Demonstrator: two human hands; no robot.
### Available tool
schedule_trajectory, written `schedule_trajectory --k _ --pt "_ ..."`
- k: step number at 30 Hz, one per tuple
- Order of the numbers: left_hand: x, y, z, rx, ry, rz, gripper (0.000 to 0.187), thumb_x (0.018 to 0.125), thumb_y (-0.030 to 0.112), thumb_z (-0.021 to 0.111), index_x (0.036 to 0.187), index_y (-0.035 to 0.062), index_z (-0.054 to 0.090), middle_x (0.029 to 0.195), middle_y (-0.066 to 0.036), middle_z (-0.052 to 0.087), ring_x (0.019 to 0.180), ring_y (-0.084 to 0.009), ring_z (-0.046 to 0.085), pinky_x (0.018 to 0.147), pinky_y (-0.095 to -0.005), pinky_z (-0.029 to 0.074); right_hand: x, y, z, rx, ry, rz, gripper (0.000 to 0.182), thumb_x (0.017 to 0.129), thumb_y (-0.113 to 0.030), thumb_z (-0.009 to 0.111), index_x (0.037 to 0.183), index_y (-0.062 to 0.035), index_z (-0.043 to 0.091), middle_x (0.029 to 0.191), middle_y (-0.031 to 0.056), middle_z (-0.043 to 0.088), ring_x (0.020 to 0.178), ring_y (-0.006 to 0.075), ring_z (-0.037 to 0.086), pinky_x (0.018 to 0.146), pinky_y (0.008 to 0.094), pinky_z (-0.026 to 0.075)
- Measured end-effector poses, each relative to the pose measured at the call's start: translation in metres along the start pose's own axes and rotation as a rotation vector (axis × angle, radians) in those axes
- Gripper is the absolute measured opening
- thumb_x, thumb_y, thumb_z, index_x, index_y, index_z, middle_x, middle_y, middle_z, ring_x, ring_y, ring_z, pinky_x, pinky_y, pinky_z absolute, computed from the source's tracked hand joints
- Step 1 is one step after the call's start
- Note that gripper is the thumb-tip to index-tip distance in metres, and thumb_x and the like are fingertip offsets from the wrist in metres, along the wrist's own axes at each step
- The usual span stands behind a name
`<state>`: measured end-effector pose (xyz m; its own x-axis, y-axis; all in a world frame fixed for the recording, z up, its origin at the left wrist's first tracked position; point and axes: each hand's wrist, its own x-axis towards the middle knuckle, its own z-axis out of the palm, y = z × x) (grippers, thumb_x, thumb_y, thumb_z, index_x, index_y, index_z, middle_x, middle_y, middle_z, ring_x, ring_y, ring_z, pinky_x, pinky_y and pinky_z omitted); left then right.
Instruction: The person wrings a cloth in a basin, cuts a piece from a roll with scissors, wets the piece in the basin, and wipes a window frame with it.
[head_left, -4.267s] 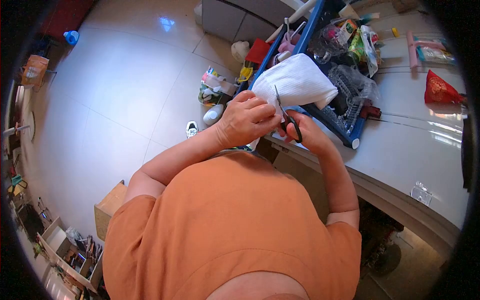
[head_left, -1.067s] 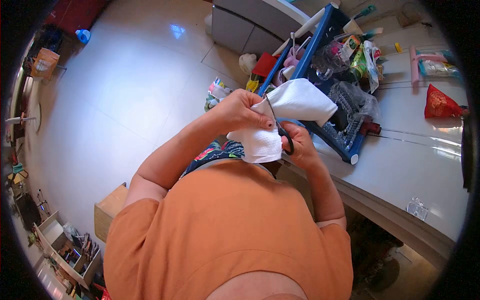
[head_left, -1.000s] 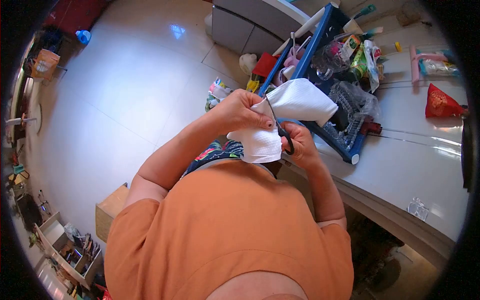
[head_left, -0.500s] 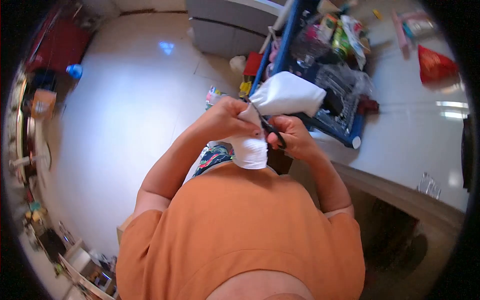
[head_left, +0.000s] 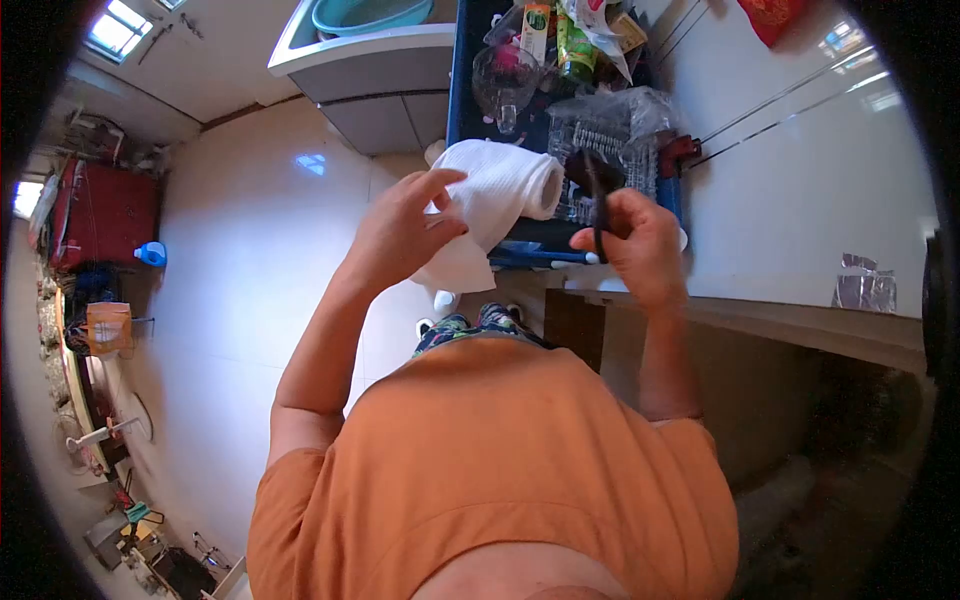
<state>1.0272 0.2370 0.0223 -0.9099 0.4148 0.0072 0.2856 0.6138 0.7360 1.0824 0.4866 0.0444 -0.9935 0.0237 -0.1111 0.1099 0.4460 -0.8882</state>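
A white paper towel roll (head_left: 495, 180) lies at the near end of the blue tray, its hollow core facing right. Its loose sheet (head_left: 458, 266) hangs down toward me. My left hand (head_left: 405, 228) is at the roll's left side, thumb and fingers apart, fingertips right at the paper. To the right of the roll, my right hand (head_left: 642, 245) grips black scissors (head_left: 600, 205) by the handles, with the blades pointing up and away from me.
The blue tray (head_left: 665, 205) holds a clear plastic jug (head_left: 505, 85), a green packet (head_left: 576, 50) and a clear plastic-wrapped rack (head_left: 620, 130). A glossy white counter (head_left: 780, 190) runs along the right, with a crumpled silvery wrapper (head_left: 865, 285) near its edge. At left is tiled floor (head_left: 250, 230).
The scissors have come away from the paper and moved right and up with my right hand. My left hand has let go of the pinched sheet and moved left. The view has shifted.
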Motion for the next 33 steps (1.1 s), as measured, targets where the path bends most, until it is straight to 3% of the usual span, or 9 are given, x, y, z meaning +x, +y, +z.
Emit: schedule_trajectory --k 2,8,11,19,23,24,27,30,33 --pt "0.017 0.014 0.001 0.211 -0.018 -0.029 0.048 0.069 0.014 0.070 0.115 0.0152 0.055 0.090 -0.013 0.064 0.082 -0.0304 0.062 0.073 -0.0382 0.049 0.001 0.010 -0.016 -0.084 0.084 -0.004 0.023 0.069 -0.011 0.073 0.076 -0.0009 0.054 0.061 0.0022 0.059 0.058 0.0061 0.053 0.054 0.0223 0.042" --pt "0.065 0.028 0.006 0.586 -0.182 -0.024 0.032 0.072 0.025 0.065 0.102 0.0156 0.063 0.093 -0.012 0.064 0.083 -0.0270 0.063 0.072 -0.0379 0.049 -0.004 0.045 -0.036 0.154 0.144 0.039 0.018 0.072 -0.006 0.070 0.075 -0.0005 0.052 0.068 0.0049 0.064 0.061 0.0063 0.056 0.054 0.0225 0.043" --pt "0.069 0.039 -0.001 0.673 -0.019 0.029 0.021 0.074 0.017 0.063 0.094 0.0137 0.067 0.090 -0.010 0.065 0.084 -0.0263 0.063 0.070 -0.0367 0.050 -0.013 0.055 -0.044 0.152 0.191 0.077 0.017 0.073 -0.005 0.068 0.078 -0.0001 0.053 0.071 0.0051 0.065 0.063 0.0070 0.058 0.056 0.0219 0.044" --pt "0.079 0.047 -0.022 0.512 0.006 -0.130 0.025 0.072 0.027 0.062 0.091 0.0118 0.068 0.090 -0.011 0.065 0.080 -0.0235 0.064 0.073 -0.0346 0.051 -0.034 0.069 -0.039 0.292 0.112 0.112 0.016 0.073 -0.003 0.066 0.086 0.0024 0.058 0.074 0.0079 0.065 0.067 0.0098 0.061 0.060 0.0231 0.046" --pt "0.065 0.040 -0.003 0.630 -0.075 0.223 0.050 0.066 0.022 0.069 0.114 0.0185 0.056 0.097 -0.012 0.060 0.086 -0.0276 0.060 0.069 -0.0383 0.048 -0.041 0.075 -0.037 0.119 0.014 0.040 0.016 0.072 0.002 0.064 0.087 0.0023 0.060 0.076 0.0067 0.062 0.068 0.0103 0.060 0.060 0.0226 0.046" --pt "0.063 0.052 0.001 0.748 -0.238 0.129 0.061 0.065 0.019 0.070 0.122 0.0209 0.048 0.095 -0.014 0.057 0.090 -0.0301 0.059 0.069 -0.0409 0.047 -0.042 0.079 -0.037 0.073 0.002 0.009 0.018 0.073 0.006 0.061 0.090 0.0028 0.059 0.077 0.0058 0.062 0.071 0.0102 0.060 0.061 0.0213 0.047" --pt "0.062 0.037 0.024 0.885 -0.128 0.282 0.049 0.069 0.018 0.066 0.116 0.0219 0.052 0.088 -0.012 0.056 0.080 -0.0261 0.062 0.063 -0.0372 0.048 -0.043 0.075 -0.038 -0.020 0.015 -0.003 0.018 0.074 0.010 0.059 0.090 0.0036 0.059 0.077 0.0035 0.059 0.073 0.0109 0.062 0.062 0.0207 0.048" --pt "0.068 0.040 0.029 0.950 -0.141 0.286 0.042 0.070 0.017 0.065 0.111 0.0214 0.055 0.089 -0.012 0.056 0.076 -0.0249 0.062 0.061 -0.0337 0.049 -0.045 0.089 -0.031 0.059 0.067 0.010 0.014 0.075 0.008 0.060 0.088 0.0030 0.058 0.077 0.0034 0.060 0.072 0.0118 0.063 0.062 0.0213 0.048" --pt "0.074 0.045 0.026 0.927 -0.209 0.265 0.041 0.068 0.020 0.067 0.107 0.0203 0.056 0.092 -0.012 0.056 0.078 -0.0265 0.062 0.063 -0.0364 0.049 -0.049 0.084 -0.026 0.196 0.097 0.053 0.013 0.074 0.007 0.062 0.085 0.0022 0.057 0.078 0.0041 0.061 0.071 0.0122 0.063 0.061 0.0218 0.049"
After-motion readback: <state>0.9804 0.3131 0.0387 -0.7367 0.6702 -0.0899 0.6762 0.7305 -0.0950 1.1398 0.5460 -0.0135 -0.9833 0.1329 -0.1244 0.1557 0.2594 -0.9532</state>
